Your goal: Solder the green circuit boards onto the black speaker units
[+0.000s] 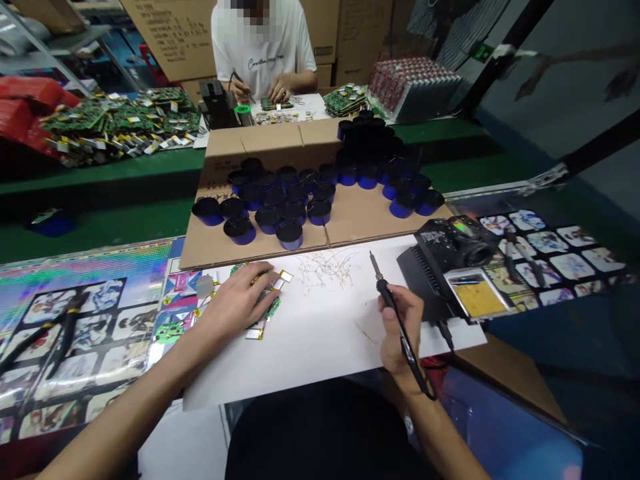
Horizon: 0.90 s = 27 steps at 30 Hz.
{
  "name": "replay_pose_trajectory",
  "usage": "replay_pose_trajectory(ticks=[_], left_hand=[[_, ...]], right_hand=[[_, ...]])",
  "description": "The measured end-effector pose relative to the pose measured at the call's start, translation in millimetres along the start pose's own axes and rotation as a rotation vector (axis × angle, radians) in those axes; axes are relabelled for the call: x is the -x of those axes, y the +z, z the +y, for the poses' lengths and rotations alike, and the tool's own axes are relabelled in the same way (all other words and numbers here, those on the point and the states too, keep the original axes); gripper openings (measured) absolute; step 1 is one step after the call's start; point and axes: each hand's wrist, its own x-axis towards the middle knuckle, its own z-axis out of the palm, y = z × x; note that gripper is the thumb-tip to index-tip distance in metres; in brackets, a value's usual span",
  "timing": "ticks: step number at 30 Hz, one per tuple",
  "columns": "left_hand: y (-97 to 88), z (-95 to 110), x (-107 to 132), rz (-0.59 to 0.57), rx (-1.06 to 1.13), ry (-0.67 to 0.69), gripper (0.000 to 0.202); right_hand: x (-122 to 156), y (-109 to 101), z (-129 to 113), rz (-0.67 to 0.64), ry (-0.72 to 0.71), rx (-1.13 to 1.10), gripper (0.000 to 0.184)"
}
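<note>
My left hand (239, 298) lies palm down on a small pile of green circuit boards (270, 308) with silver battery cells, fingers curled over them, on a white sheet (320, 333). My right hand (400, 327) is closed around a black soldering iron (390, 297). The iron's tip points up and away, above the sheet, and its cable runs back along my wrist. The two hands are apart, with scribbled marks on the sheet between them.
A black soldering station (450, 257) with a yellow sponge tray (477, 299) stands right of the sheet. Several blue-and-black cylinders (300, 200) sit on cardboard (350, 220) beyond. Across the green bench (100, 173) another person (263, 47) works beside heaps of circuit boards (115, 120).
</note>
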Motion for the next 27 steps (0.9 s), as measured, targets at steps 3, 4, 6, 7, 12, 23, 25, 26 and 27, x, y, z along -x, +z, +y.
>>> replay_pose_trajectory(ticks=[3, 4, 6, 7, 12, 23, 25, 26, 27], left_hand=[[6.5, 21, -18, -0.014, 0.023, 0.025, 0.047], [10.8, 31, -26, -0.037, 0.027, 0.025, 0.051], [21.2, 53, -40, -0.095, 0.032, 0.000, 0.064], [26.5, 64, -45, -0.120, 0.038, -0.013, 0.070], [46.0, 94, -60, -0.146, 0.117, 0.070, 0.072], [25.9, 69, -70, -0.076, 0.326, 0.253, 0.045], [20.4, 57, -62, -0.059, 0.267, 0.182, 0.046], [19.4, 51, -58, -0.058, 0.223, 0.146, 0.047], [19.9, 45, -55, -0.060, 0.175, 0.117, 0.049]], right_hand=[[-2, -8, 9, 0.031, 0.081, 0.082, 0.032], [-3, -9, 12, 0.022, 0.101, 0.110, 0.031], [-3, -11, 15, 0.021, 0.115, 0.136, 0.032], [-2, -11, 16, 0.028, 0.112, 0.140, 0.033], [-3, -10, 12, 0.037, 0.099, 0.129, 0.031], [-10, -12, 7, 0.008, 0.144, 0.065, 0.027], [-8, -11, 8, -0.003, 0.141, 0.057, 0.025], [-7, -10, 9, -0.004, 0.138, 0.057, 0.025], [-7, -10, 10, -0.004, 0.133, 0.059, 0.025]])
